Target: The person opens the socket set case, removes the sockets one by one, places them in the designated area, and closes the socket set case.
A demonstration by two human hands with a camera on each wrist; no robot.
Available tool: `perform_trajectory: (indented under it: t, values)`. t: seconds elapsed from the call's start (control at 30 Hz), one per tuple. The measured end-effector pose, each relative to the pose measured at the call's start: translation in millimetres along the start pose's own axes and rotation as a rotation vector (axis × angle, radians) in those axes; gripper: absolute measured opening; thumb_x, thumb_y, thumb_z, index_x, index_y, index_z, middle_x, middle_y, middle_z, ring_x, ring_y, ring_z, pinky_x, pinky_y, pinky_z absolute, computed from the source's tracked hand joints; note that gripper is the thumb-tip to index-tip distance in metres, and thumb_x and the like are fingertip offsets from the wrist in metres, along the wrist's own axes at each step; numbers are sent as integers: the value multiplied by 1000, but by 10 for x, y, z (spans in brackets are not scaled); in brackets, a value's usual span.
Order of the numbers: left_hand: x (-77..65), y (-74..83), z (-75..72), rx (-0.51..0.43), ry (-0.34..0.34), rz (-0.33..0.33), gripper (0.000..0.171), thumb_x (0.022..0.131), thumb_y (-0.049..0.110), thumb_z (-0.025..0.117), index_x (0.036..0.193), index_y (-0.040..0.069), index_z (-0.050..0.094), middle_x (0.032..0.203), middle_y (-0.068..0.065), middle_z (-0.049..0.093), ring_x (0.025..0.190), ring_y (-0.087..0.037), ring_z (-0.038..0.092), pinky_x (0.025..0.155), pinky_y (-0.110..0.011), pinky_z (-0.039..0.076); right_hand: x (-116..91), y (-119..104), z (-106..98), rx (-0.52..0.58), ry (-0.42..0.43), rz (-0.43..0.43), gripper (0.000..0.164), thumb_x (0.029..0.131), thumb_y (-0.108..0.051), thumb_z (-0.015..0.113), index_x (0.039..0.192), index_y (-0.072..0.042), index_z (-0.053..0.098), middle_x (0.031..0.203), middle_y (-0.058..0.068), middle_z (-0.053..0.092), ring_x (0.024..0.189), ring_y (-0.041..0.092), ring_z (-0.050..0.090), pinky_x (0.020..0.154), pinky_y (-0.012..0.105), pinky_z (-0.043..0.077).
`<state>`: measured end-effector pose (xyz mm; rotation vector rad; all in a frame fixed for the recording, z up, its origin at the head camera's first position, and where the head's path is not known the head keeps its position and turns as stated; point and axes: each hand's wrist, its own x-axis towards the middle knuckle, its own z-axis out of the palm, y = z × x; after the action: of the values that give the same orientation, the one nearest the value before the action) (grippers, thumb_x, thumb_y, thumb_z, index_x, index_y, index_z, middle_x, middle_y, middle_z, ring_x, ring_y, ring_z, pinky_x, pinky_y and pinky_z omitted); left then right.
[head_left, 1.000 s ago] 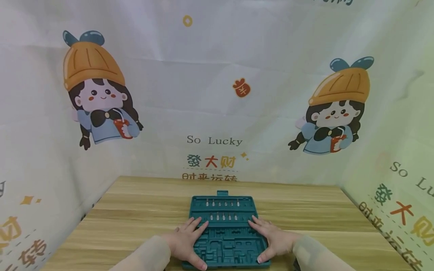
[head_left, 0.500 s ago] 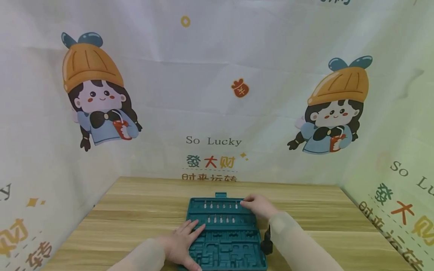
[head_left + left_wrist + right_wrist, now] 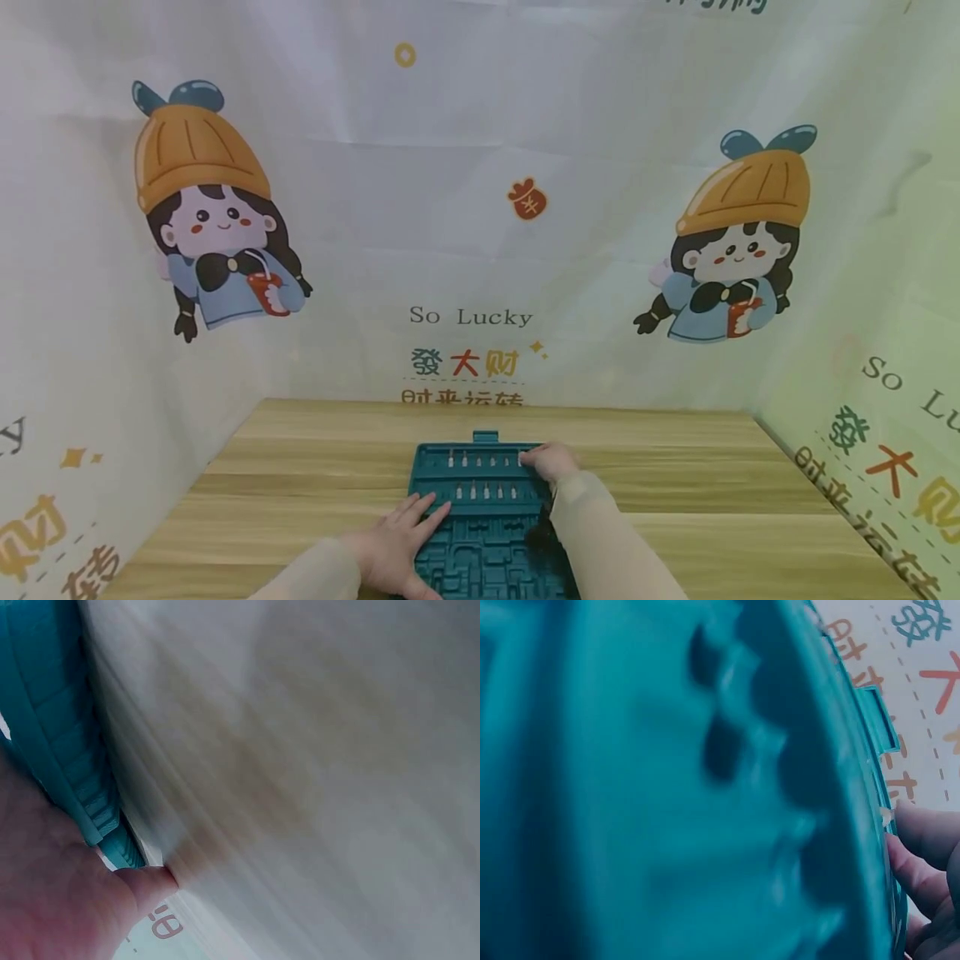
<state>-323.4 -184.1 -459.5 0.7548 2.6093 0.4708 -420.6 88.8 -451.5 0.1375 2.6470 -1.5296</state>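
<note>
An open teal plastic tool case (image 3: 491,508) lies flat on the table. Its far half carries two rows of small screwdriver bits (image 3: 464,459), and its near half is moulded into recesses. My left hand (image 3: 386,552) rests spread along the left side, fingers straight; the left wrist view shows that hand (image 3: 60,877) beside the case's ribbed edge. At the far right corner my right hand (image 3: 553,461) has thumb and forefinger at the last bit of the back row, seemingly pinching it. In the right wrist view those fingers (image 3: 922,836) are close together at the case's rim.
The wooden table (image 3: 720,475) stretches to both sides of the case and behind it. A printed cloth (image 3: 360,250) hangs around the table's back and sides. A latch tab (image 3: 486,436) sticks out from the case's far edge. A dark wrist camera (image 3: 538,533) covers part of the case.
My right hand has left the case's right side for the far right corner, then shifted slightly left onto the end bit. The left hand stays on the left edge.
</note>
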Motion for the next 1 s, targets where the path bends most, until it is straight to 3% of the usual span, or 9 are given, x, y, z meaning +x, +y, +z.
perform_trajectory:
  t: [0.17,0.33,0.47,0.53,0.6,0.7,0.9,1.0]
  values:
    - [-38,-4,-24,5,0,-6,106,74,71,65,156,26,15,159,-10,12,144,-38,9,107,-62,23,87,-9,47,-47,-15,-6,23,88,-19,70,92,3,74,138,31,43,126,50,26,101,54,35]
    - [-32,-34,-6,7,-10,-1,102,76,69,65,156,27,16,159,-9,13,144,-39,11,105,-63,25,124,-8,69,-77,-39,-24,22,87,-18,71,98,1,75,130,25,55,128,48,28,104,54,30]
    - [194,-368,168,11,-9,37,103,74,75,62,154,39,9,160,-3,9,145,-38,9,103,-65,26,96,-19,24,-120,-70,-67,23,90,-17,68,102,1,74,139,28,45,135,47,24,110,55,20]
    - [234,-421,196,8,-11,36,103,73,75,62,154,41,7,161,0,8,145,-37,8,103,-65,26,80,-27,-11,-164,-95,-89,24,91,-18,67,103,1,74,146,31,34,138,46,21,111,56,14]
    - [228,-393,182,7,-27,27,103,75,73,63,154,40,7,161,0,6,145,-37,7,103,-65,26,72,-33,-34,-199,-114,-110,25,92,-19,66,104,1,74,147,31,32,139,45,20,111,56,11]
    - [96,-174,66,-18,-33,-2,103,75,69,66,155,36,10,160,-2,8,145,-37,7,105,-64,24,73,-34,-40,-194,-117,-111,25,92,-19,66,104,1,74,148,31,30,140,46,18,112,56,12]
    - [127,-250,111,-30,-2,10,105,70,76,63,153,43,8,160,2,6,145,-35,6,104,-66,23,121,6,12,-81,-75,-60,21,89,-18,69,97,0,75,152,30,22,138,51,10,109,58,20]
    - [98,-222,86,-33,-6,10,106,71,75,65,154,40,9,161,-1,7,145,-36,5,105,-65,22,146,26,40,-37,-68,-42,19,88,-17,70,94,0,75,153,28,20,138,50,8,109,58,21]
